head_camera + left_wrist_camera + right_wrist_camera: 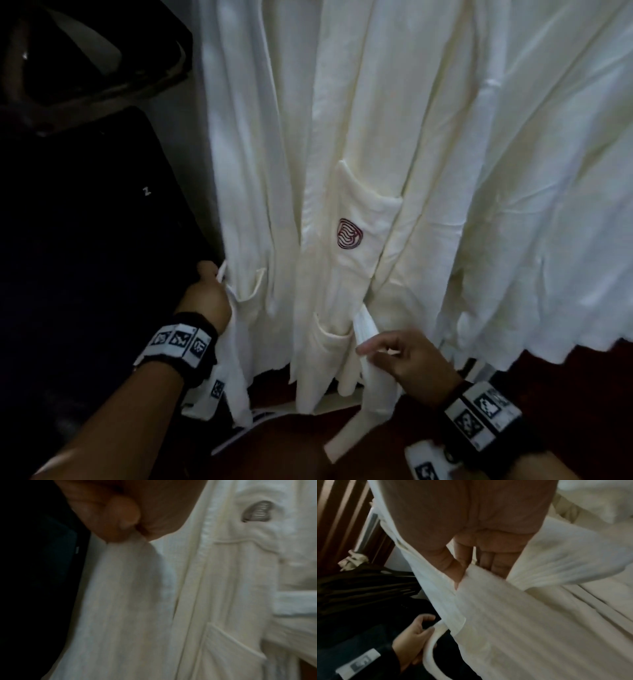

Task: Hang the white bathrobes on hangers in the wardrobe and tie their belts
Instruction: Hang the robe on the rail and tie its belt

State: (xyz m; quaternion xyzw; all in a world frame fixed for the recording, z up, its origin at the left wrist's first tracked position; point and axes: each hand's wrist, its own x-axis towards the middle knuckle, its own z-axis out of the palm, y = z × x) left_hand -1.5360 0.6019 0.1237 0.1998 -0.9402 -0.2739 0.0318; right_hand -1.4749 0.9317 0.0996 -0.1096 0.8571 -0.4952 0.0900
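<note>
1. White bathrobe (pixel 346 144) hanging in the wardrobe, belt untied.
2. Left hand (pixel 205 294) pinching one belt end (pixel 223 274) at the robe's left edge.
3. Right hand (pixel 411 359), fingers (pixel 458 566) curled round the other belt end (pixel 366 325), probably drawing both forward for knotting.

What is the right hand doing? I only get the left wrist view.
Observer: The right hand pinches the belt at the robe's front, below the logo pocket.
Operator: Is the belt tied?
Observer: No knot shows in the head view; the belt hangs loose below that hand.
Operator: Anything to the robe's right?
Observer: More white cloth hangs there, its hem higher.
</note>
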